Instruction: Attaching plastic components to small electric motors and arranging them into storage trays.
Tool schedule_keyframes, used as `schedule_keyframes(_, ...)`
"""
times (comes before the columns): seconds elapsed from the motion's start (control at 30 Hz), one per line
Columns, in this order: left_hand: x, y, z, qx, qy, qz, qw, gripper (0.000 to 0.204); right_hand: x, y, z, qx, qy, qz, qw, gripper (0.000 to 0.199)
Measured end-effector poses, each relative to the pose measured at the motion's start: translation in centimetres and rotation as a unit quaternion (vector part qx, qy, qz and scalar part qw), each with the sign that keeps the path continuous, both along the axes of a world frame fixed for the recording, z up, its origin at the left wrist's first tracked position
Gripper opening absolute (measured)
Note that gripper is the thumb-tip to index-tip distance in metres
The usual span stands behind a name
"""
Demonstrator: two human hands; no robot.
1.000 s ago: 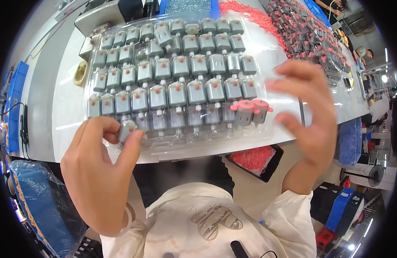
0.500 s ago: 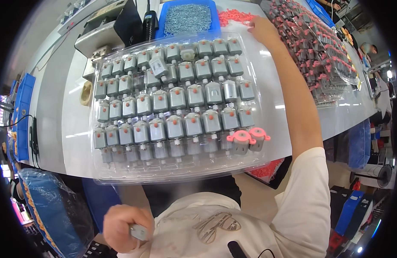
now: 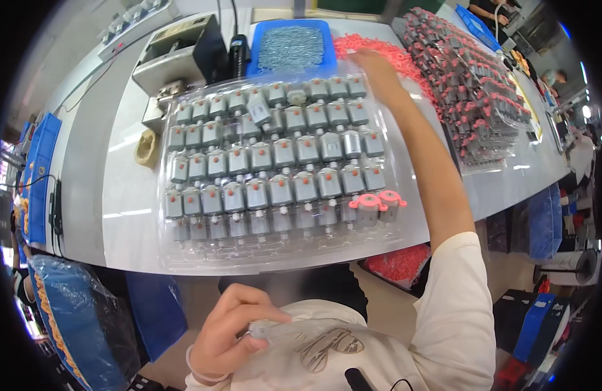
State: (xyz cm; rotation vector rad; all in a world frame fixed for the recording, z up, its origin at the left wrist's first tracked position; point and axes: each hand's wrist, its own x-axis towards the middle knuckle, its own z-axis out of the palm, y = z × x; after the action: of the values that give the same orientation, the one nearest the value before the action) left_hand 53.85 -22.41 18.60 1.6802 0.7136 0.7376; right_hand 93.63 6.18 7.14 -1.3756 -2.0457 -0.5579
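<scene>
Beyond the clear tray [image 3: 183,260] of motors, your right hand [image 3: 372,65] reaches the pink caps [image 3: 405,55], its grip hidden; your left hand [image 3: 232,329], below the tray, pinches one small motor [image 3: 258,333]. Take one cap only.

We wore a cream short-sleeved shirt with a faded brown graphic printed across the chest. The sleeve ended just above the elbow of the right arm, leaving the forearm and the right hand [image 3: 379,72] bare. The left hand [image 3: 232,329] was bare too, with a thin pale band around its wrist.
</scene>
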Motion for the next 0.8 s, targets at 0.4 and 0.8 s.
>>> schedule_keyframes(0.4,1.2,-1.8,-1.9,-0.157,-0.181,0.135,0.961,0.034,0.0,-7.8,6.2,-0.167,0.150,-0.050,0.973,0.017)
schedule_keyframes(0.8,5.1,-0.6,-4.2,-0.266,-0.282,0.015,0.922,0.028,-14.5,-31.2,14.0,-0.331,0.474,0.259,0.774,0.025)
